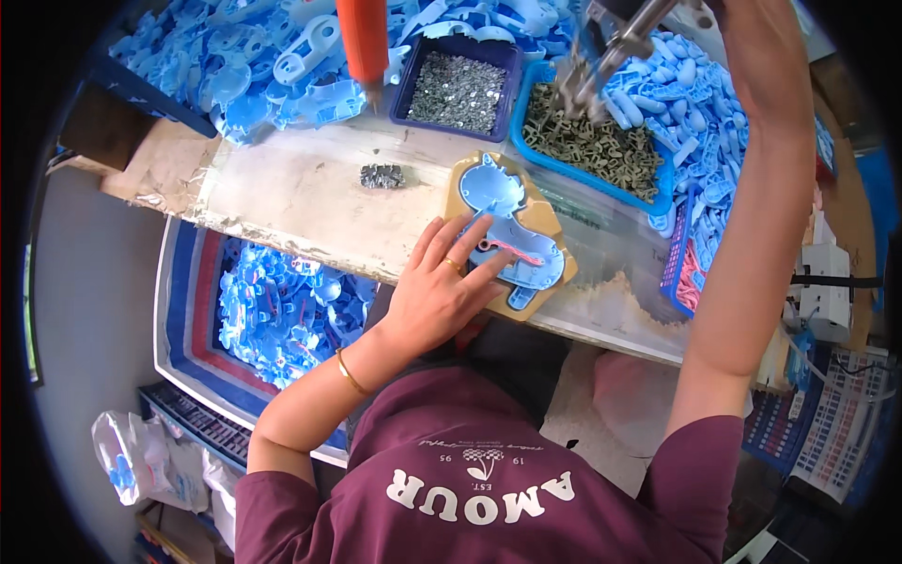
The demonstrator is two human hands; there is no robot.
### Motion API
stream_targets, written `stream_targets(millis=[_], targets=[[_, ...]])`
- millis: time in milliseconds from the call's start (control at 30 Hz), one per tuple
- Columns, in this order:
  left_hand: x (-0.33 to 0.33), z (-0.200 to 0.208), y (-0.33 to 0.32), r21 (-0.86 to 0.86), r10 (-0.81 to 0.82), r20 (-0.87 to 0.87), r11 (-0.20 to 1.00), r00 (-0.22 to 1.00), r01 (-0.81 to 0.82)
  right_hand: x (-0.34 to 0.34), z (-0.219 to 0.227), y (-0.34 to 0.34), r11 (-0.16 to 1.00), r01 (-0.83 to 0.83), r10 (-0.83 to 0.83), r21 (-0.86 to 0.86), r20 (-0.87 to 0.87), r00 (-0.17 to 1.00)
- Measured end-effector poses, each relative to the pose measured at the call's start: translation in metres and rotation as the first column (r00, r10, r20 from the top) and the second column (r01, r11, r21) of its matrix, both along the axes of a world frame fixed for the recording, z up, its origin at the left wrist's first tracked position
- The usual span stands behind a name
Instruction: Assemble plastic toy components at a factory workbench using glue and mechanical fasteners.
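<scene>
Blue plastic half-shell (pixel 512 233) sits mid-bench in tan cradle (pixel 544 214), apparently shaped to keep it steady. Left hand (pixel 437 287), fingers spread, rests on it from 7 o'clock near a pink strip (pixel 519 253), probably steadying. Right hand (pixel 769 47) reaches to 2 o'clock, cut off; can't tell grip. Parts trays (pixel 451 129) (pixel 592 184) at 11 and 1, seemingly for easy reach.

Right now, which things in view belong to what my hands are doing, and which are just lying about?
Likely in the job:
blue shell under your left hand
tan holder beneath the shell
pink strip lying on the shell
orange tool, near the top

Seemingly just lying about:
white bag, lower left
white electrical box, far right
</scene>
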State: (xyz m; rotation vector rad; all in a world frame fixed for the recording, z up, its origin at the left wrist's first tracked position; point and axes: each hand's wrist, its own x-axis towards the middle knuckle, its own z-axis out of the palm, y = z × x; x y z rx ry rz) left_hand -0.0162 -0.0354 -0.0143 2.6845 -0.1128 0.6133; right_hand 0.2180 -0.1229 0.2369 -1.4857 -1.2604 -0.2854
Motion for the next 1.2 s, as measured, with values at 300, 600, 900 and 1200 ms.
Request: stream_targets(millis=[300,600,900,1200], targets=[[0.002,-0.005,0.001,0.05,0.012,-0.074,0.999,0.997,-0.009,-0.067,-0.054,0.014,0.935,-0.226,0.333,0.275,-0.458,0.824],[0.0,-0.011,-0.001,0.107,0.034,-0.071,0.994,0.997,-0.026,-0.099,-0.071,0.01,0.987,0.012,0.097,0.158,-0.662,0.744],[0.002,-0.008,0.0,0.019,-0.012,-0.05,1.0,0.999,0.013,-0.077,-0.052,0.002,0.962,0.104,0.048,0.251,-0.532,0.845],[-0.011,0.057,0.036,-0.197,-0.234,-0.104,0.958,0.967,0.21,0.036,-0.021,-0.031,0.994,-0.095,0.104,0.048,-0.259,0.96]])
